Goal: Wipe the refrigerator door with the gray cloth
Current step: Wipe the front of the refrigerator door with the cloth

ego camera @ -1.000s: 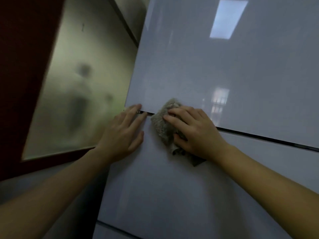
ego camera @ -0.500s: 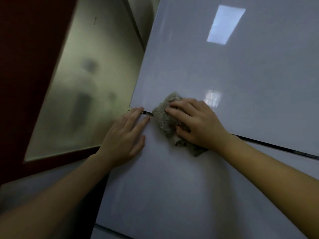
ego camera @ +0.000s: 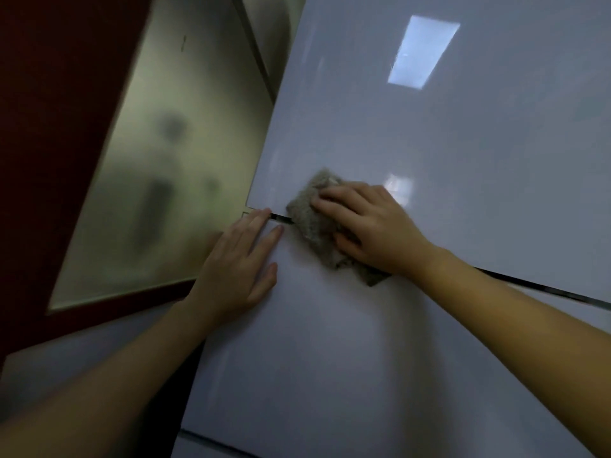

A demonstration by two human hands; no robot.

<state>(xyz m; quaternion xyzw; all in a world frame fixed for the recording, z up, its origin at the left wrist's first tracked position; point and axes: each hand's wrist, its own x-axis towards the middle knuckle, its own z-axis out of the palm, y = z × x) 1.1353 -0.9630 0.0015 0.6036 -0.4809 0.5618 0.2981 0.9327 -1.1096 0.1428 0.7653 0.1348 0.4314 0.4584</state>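
The glossy pale refrigerator door (ego camera: 446,133) fills the right of the head view, with a lower door panel (ego camera: 314,358) beneath a dark seam. A crumpled gray cloth (ego camera: 307,213) lies across that seam near the door's left edge. My right hand (ego camera: 367,226) presses the cloth flat against the door, fingers spread over it. My left hand (ego camera: 238,269) rests flat on the lower panel just left of the cloth, fingertips at the seam, holding nothing.
A frosted glass panel (ego camera: 172,180) in a dark red frame (ego camera: 59,127) stands directly left of the refrigerator. A ceiling light reflection (ego camera: 423,51) shows high on the door. Another seam crosses the bottom left.
The cloth and my right hand have shifted slightly up and right along the seam. My left hand has stayed flat beside it. The view has tilted a little.
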